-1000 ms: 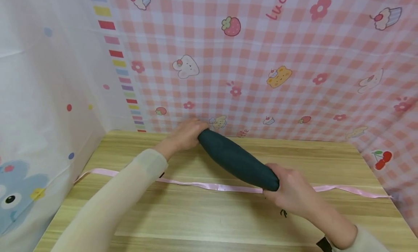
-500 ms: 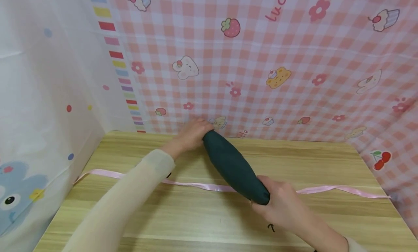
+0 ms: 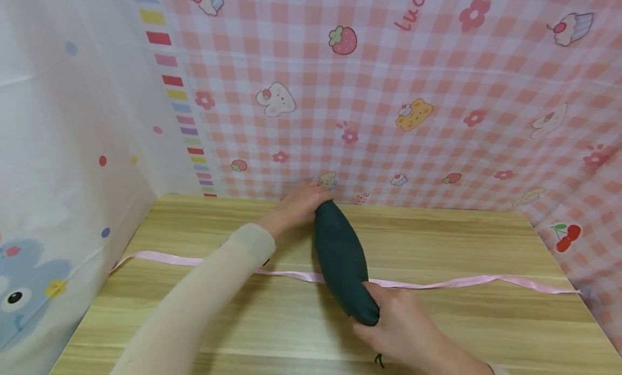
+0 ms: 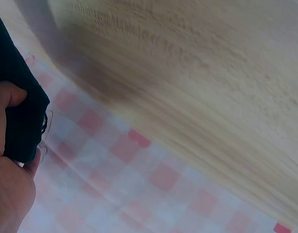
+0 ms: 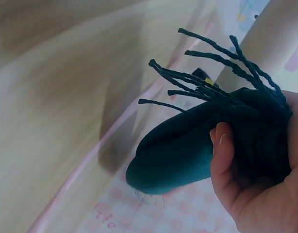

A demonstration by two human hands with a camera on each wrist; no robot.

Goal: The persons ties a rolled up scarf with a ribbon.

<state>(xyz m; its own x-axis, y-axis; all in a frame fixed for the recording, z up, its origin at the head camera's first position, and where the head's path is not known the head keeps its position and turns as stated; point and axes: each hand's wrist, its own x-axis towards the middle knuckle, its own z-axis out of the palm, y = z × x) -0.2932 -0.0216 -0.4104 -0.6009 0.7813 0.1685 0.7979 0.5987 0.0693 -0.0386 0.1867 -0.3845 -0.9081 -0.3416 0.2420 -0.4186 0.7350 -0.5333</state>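
A dark green fringed scarf (image 3: 340, 251), folded into a long thick bundle, hangs above the table between both hands. My left hand (image 3: 300, 205) grips its far end, near the back wall; in the left wrist view the thumb of that hand (image 4: 10, 184) lies over the scarf (image 4: 23, 121). The near end is held by my right hand (image 3: 398, 321), lower and to the right. In the right wrist view, the fingers of the right hand (image 5: 265, 204) curl round the scarf (image 5: 178, 155), and twisted tassels (image 5: 202, 80) stick out beside them.
A pink ribbon (image 3: 466, 281) runs across the wood-grain table (image 3: 272, 321), passing under the scarf and left arm. Behind stands a pink checked cloth wall (image 3: 311, 121); a white printed cloth (image 3: 63, 148) closes the left side.
The scarf has swung from a slanted to a steeper line. My right hand has moved left and toward me, while my left hand has shifted slightly right. Both keep their grip.
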